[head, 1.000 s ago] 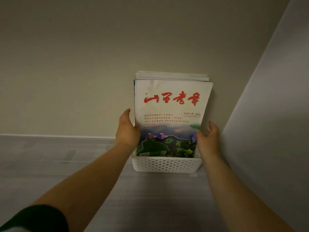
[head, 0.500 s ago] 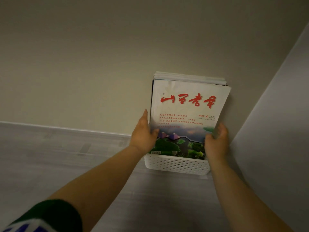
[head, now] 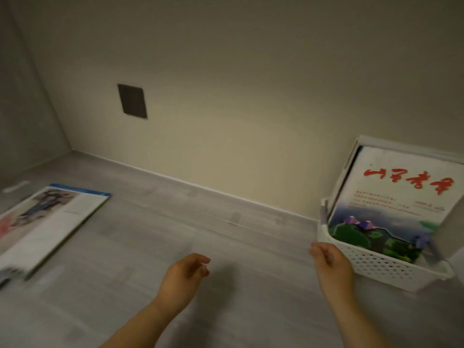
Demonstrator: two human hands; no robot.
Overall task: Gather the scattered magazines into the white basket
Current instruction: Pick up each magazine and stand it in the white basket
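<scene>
The white basket (head: 376,268) stands on the floor at the right, against the wall. Several magazines stand upright in it; the front magazine (head: 399,197) has a white cover with red characters and a landscape picture. Another magazine (head: 50,222) lies flat on the floor at the far left, with a blue top edge and a photo on its cover. My left hand (head: 183,275) hovers over the floor in the middle, fingers loosely curled, holding nothing. My right hand (head: 329,262) is just left of the basket, also relaxed and empty.
A grey wood-look floor meets a beige wall with a white skirting line. A dark rectangular plate (head: 132,101) sits on the wall. Grey side walls close the space at left and right. A small dark object (head: 6,275) shows at the left edge.
Both hands have let go of the front magazine and drawn back from the basket. The view has swung left, bringing the magazine on the floor into sight.
</scene>
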